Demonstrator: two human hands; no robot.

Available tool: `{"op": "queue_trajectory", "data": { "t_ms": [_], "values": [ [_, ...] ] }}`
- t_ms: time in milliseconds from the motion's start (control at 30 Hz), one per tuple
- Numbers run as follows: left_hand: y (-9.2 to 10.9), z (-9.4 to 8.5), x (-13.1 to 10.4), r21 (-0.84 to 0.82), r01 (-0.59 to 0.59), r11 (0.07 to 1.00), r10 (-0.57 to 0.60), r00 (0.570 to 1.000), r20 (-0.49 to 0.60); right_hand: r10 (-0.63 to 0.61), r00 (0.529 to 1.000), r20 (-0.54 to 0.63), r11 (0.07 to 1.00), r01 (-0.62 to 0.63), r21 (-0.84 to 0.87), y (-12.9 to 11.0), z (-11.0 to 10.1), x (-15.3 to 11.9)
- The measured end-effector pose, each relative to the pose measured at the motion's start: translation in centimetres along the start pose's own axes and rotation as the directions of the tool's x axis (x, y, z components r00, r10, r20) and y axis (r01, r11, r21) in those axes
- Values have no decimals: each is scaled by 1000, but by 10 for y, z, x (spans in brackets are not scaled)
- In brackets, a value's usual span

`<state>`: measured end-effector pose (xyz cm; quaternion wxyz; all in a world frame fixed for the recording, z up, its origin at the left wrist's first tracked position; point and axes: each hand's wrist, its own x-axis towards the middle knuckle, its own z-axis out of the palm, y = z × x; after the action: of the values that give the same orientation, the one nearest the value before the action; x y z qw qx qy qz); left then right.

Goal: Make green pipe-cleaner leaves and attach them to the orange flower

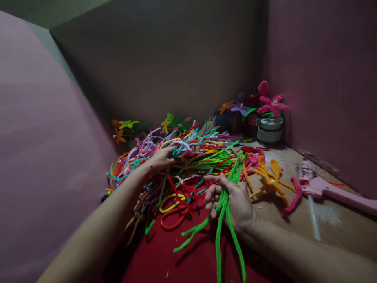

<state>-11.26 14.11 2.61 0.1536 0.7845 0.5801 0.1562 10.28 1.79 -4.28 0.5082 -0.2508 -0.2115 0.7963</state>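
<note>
My right hand (pixel 235 202) is closed around a small bunch of bright green pipe cleaners (pixel 226 204). Their loose ends hang below the palm and splay apart, while the upper ends reach past the thumb. My left hand (pixel 161 158) is at a large heap of multicoloured pipe cleaners (pixel 188 143), its fingers bent together among the strands, with the tips partly hidden. More green pipe cleaners (pixel 203 165) lie bundled in the heap, between the two hands. Just below the heap lies a pair of scissors (pixel 173 224) with red and yellow handle loops.
On the right lies a pink glue gun (pixel 316 186) with a clear glue stick. An orange pipe-cleaner flower (pixel 271 179) rests beside my right hand. Behind stand a pink flower (pixel 272 104) above a grey-white round container (pixel 270 131) and several other flowers. Walls close in around the red surface (pixel 156 259).
</note>
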Motion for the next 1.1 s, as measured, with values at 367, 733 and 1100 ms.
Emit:
{"op": "queue_trajectory", "data": {
  "t_ms": [367,733,1100],
  "values": [
    [-3,-50,12,-395,148,907,-83,981,176,3,1000,29,1000,-3,-8,1,-2,2],
    [-22,-28,16,-403,133,906,-97,989,108,19,1000,20,1000,-18,-12,0,0,1],
    [-13,-22,20,-265,63,962,-68,998,-11,10,999,48,999,-9,-41,1,-3,3]
  ]
}}
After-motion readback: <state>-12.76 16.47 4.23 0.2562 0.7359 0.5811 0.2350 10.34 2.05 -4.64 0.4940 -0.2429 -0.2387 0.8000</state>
